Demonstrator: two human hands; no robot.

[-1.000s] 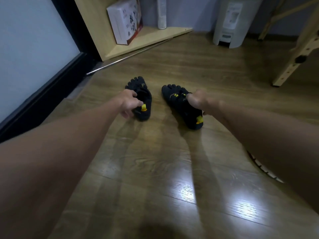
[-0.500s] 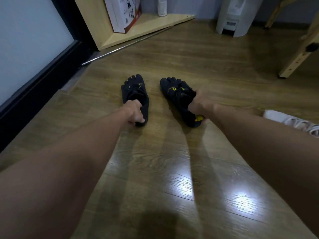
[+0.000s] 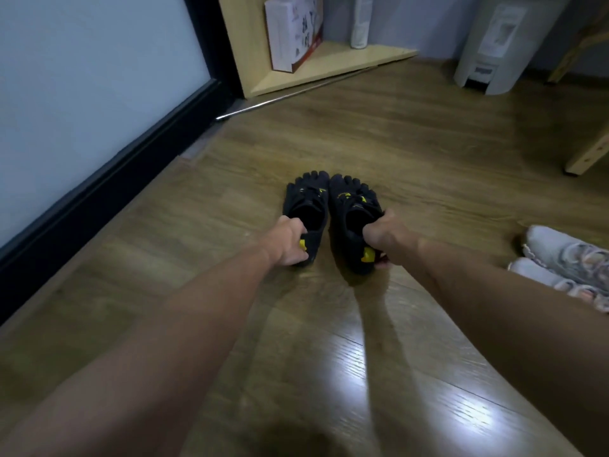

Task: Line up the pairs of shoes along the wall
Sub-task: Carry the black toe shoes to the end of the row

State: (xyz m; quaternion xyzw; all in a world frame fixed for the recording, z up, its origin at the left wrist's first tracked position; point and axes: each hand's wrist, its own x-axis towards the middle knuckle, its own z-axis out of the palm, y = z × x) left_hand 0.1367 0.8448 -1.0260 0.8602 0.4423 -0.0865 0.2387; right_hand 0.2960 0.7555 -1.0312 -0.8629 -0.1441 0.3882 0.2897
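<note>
Two black toe shoes with yellow heel tabs sit side by side on the wooden floor, toes pointing away from me. My left hand [image 3: 288, 240] grips the heel of the left black shoe [image 3: 308, 206]. My right hand [image 3: 385, 234] grips the heel edge of the right black shoe [image 3: 351, 212]. The two shoes touch along their inner sides. The wall [image 3: 82, 94] with its black skirting runs along the left, well apart from the shoes.
A pair of white sneakers [image 3: 566, 262] lies at the right edge. A wooden shelf [image 3: 329, 61] holding a white box [image 3: 291, 31] stands at the back, with a metal rod [image 3: 290, 95] on the floor before it. A white bin [image 3: 494, 44] and a wooden leg [image 3: 590, 153] are back right.
Both hands have pulled the two black shoes together; they were a gap apart and the right one angled, and now they sit parallel and touching.
</note>
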